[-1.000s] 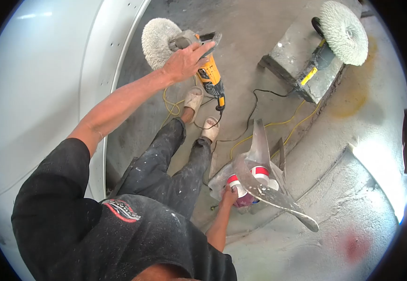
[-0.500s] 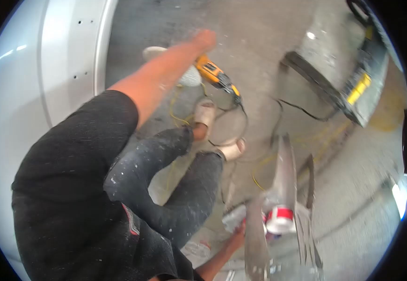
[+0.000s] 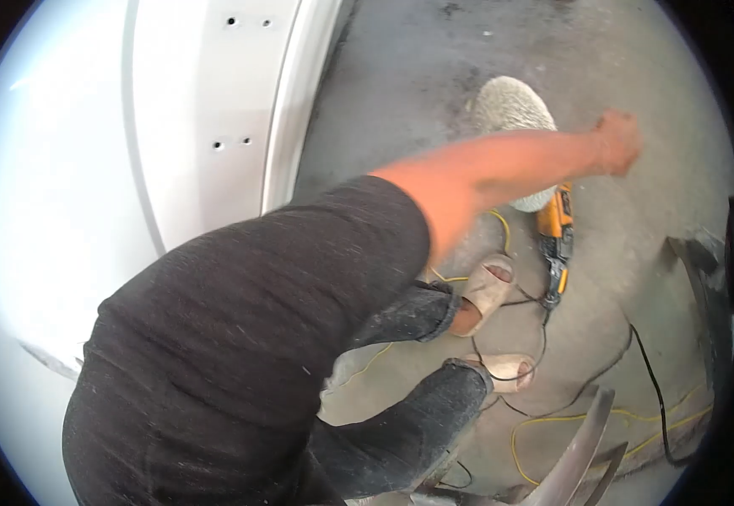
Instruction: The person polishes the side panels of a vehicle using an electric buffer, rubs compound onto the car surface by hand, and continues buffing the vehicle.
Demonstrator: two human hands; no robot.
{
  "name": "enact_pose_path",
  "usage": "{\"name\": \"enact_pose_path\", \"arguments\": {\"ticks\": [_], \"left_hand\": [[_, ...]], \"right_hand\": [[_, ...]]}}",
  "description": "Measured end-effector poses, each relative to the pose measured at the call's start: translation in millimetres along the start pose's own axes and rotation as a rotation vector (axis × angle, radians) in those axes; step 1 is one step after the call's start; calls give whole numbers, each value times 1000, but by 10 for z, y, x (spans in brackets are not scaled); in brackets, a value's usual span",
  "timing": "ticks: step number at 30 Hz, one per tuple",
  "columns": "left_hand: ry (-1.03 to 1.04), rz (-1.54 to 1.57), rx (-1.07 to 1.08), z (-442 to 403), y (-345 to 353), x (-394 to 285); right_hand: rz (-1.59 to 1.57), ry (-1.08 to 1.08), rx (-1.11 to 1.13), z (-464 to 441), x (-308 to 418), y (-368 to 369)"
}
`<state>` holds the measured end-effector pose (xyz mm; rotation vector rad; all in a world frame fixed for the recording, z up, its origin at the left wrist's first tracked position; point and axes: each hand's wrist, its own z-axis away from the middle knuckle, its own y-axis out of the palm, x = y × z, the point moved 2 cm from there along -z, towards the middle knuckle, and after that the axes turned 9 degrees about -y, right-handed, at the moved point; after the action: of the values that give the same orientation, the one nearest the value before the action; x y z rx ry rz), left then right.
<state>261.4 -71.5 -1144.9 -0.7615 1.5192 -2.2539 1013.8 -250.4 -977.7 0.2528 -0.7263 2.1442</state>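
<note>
My left hand (image 3: 618,145) is stretched out over the floor, blurred by motion, with its fingers curled closed. Whether anything is inside them is hidden. Below the forearm, an orange and black power polisher (image 3: 556,221) lies on the concrete, its black cord running from the handle end. Its large round fluffy pad (image 3: 512,103) shows on both sides of the forearm, which hides the middle. The hand is apart from the tool. My right hand is out of view.
A large white panel (image 3: 215,80) with small round holes stands along the left. Black cord (image 3: 655,379) and yellow cord (image 3: 582,417) trail across the floor near my sandalled feet. Grey curved pieces (image 3: 585,443) rise at the lower right, with a dark edged object (image 3: 704,282) at the right.
The view has shifted, so the white panel fills more of the left and the polisher sits further right. My right hand, beside a red and white can before, has left the view.
</note>
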Motion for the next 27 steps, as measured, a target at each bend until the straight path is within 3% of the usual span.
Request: {"name": "enact_pose_path", "arguments": {"ticks": [2,4,6,9,12,14,16,19,22,23,25,26,27], "left_hand": [[118,292,-546,809,-446,336],[-478,667,-566,1570,-385,834],[-670,360,-339,1781,411,828],[-605,901,-176,1516,939,680],[-74,466,-305,1701,1333,914],[-243,716,-365,2003,1069,1281],[-112,467,-308,2239,868,1591],[142,30,-265,2266,375,1531],[226,14,258,1879,878,1607],[237,-17,316,1798,884,1575],[268,-80,431,1458,371,1459],[390,-16,364,1148,489,1456],[508,55,300,830,621,1415]], "right_hand": [[36,27,3,40,293,-18],[36,12,8,60,366,0],[16,-1,-20,124,407,11],[44,21,-38,250,626,-62],[49,21,-94,399,770,-276],[38,36,-132,528,873,-476],[33,41,-156,631,924,-588],[35,78,-224,627,1104,-450],[32,109,-288,621,1289,-259],[468,-45,35,556,735,-742],[242,18,-213,542,783,-573],[135,49,-324,511,846,-542],[182,-42,-265,487,765,-619]]}}
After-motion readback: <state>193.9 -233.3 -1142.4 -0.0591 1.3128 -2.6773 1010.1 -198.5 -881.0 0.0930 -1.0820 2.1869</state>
